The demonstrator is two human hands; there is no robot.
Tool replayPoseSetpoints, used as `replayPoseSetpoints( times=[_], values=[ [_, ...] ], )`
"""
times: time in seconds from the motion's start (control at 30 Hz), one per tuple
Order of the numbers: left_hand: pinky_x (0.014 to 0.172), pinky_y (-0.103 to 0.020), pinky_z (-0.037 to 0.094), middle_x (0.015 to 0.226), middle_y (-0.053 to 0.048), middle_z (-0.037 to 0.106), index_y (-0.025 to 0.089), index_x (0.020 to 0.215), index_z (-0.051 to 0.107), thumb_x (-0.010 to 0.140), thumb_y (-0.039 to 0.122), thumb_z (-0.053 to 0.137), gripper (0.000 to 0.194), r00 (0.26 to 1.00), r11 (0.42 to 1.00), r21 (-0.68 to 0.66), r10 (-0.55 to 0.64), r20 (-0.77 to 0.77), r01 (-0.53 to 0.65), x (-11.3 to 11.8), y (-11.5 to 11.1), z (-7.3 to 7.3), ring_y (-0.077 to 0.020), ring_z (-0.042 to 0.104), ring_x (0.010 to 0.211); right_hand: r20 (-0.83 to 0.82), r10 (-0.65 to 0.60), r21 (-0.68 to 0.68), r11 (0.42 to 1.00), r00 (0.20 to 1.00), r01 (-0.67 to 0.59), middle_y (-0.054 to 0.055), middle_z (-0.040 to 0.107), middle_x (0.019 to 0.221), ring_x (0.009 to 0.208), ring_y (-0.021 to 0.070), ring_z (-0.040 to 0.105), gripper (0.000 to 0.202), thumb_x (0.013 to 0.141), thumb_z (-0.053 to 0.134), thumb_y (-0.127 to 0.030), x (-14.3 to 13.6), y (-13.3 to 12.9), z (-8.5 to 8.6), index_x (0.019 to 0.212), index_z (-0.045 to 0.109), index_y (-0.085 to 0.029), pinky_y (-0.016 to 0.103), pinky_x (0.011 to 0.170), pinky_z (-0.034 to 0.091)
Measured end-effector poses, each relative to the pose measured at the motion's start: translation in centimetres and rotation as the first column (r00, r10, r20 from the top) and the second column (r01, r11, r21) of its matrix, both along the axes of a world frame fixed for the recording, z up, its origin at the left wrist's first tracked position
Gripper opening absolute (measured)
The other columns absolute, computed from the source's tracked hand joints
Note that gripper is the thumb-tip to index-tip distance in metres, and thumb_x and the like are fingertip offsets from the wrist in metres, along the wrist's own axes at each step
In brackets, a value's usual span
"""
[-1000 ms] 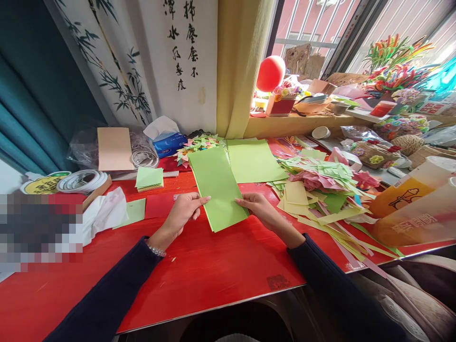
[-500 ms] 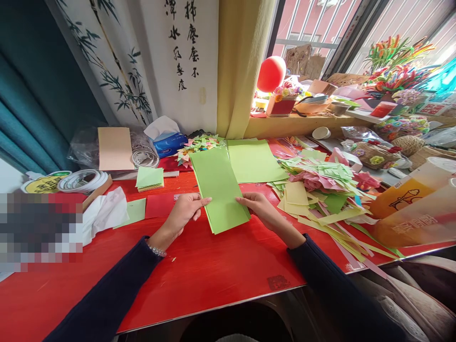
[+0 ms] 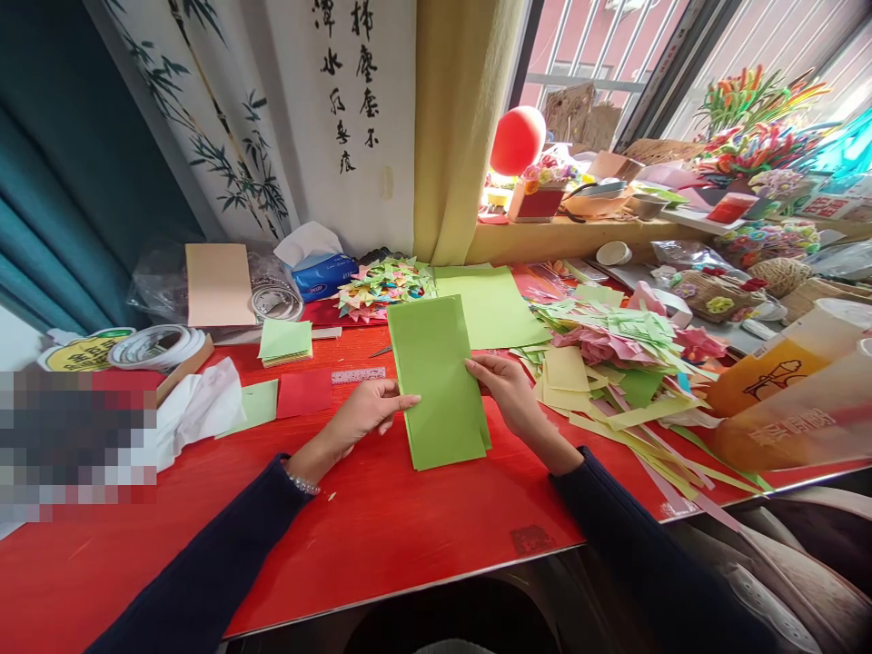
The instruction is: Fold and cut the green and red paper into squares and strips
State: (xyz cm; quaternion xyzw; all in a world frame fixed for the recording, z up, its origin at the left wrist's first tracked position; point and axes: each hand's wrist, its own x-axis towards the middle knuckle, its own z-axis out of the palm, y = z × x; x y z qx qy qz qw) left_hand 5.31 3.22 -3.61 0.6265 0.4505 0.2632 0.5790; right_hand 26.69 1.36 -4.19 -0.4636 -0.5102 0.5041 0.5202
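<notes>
Green paper sheets [image 3: 440, 381], stacked in a tall rectangle with edges slightly offset, are held up above the red table [image 3: 381, 536]. On their left edge my left hand [image 3: 371, 409] pinches with the thumb in front and the fingers partly behind. My right hand [image 3: 500, 386] grips the right edge, thumb on the front face. Behind the held sheets lies larger light green paper [image 3: 494, 304]. A pink patterned ruler [image 3: 358, 374] and a red paper square [image 3: 304, 393] lie beyond my left hand.
To the right are paper scraps and strips [image 3: 619, 354] and two cups of orange drink [image 3: 804, 363]. At the back sit a pile of folded paper pieces [image 3: 385, 286] and a blue tissue pack [image 3: 323, 272]. Tape rolls [image 3: 158, 347] and crumpled white tissue [image 3: 197, 409] are on the left.
Both hands have turned the green sheets more upright and brought them slightly nearer and to the right. The ruler and more of the folded pile now show.
</notes>
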Motion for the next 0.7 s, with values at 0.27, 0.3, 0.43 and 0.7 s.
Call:
replayPoseSetpoints(
  times=[0.27, 0.3, 0.43, 0.7],
  values=[
    [0.040, -0.021, 0.018, 0.051, 0.005, 0.049, 0.014, 0.074, 0.060, 0.068, 0.045, 0.064, 0.032, 0.995, 0.993, 0.060, 0.099, 0.004, -0.099, -0.10, 0.38, -1.01, -0.0037, 0.029, 0.036, 0.068, 0.010, -0.014, 1.000, 0.998, -0.009, 0.003, 0.060, 0.070, 0.069, 0.0166, 0.056, 0.033, 0.073, 0.056, -0.048, -0.13, -0.10, -0.16, 0.079, 0.063, -0.017, 0.027, 0.060, 0.044],
    [0.040, -0.021, 0.017, 0.048, 0.005, 0.048, 0.014, 0.074, 0.060, 0.068, 0.045, 0.063, 0.032, 0.995, 0.993, 0.058, 0.098, 0.000, -0.098, -0.16, 0.35, -0.99, -0.0039, 0.029, 0.035, 0.083, 0.000, -0.015, 1.000, 0.997, 0.001, 0.003, 0.060, 0.069, 0.069, 0.0171, 0.056, 0.035, 0.072, 0.056, -0.050, -0.13, -0.11, -0.17, 0.080, 0.064, -0.017, 0.027, 0.059, 0.044],
    [0.040, -0.022, 0.014, 0.037, 0.008, 0.038, 0.014, 0.069, 0.059, 0.068, 0.045, 0.063, 0.031, 0.995, 0.993, 0.065, 0.095, -0.009, -0.094, -0.28, 0.14, -0.61, -0.0045, 0.027, 0.032, 0.103, -0.017, -0.011, 1.000, 0.995, 0.018, 0.003, 0.060, 0.067, 0.069, 0.0176, 0.055, 0.037, 0.071, 0.056, -0.051, -0.07, -0.14, -0.13, 0.081, 0.065, -0.016, 0.027, 0.058, 0.043],
    [0.040, -0.022, 0.017, 0.038, 0.007, 0.039, 0.017, 0.063, 0.050, 0.075, 0.043, 0.056, 0.030, 0.995, 0.991, 0.087, 0.095, 0.039, -0.098, -0.41, 0.33, -0.17, -0.0060, 0.032, 0.033, 0.010, 0.031, -0.001, 1.000, 0.999, -0.031, 0.002, 0.059, 0.070, 0.065, 0.0149, 0.055, 0.028, 0.075, 0.056, -0.043, -0.02, -0.12, -0.04, 0.080, 0.064, -0.017, 0.027, 0.061, 0.045]
  ],
)
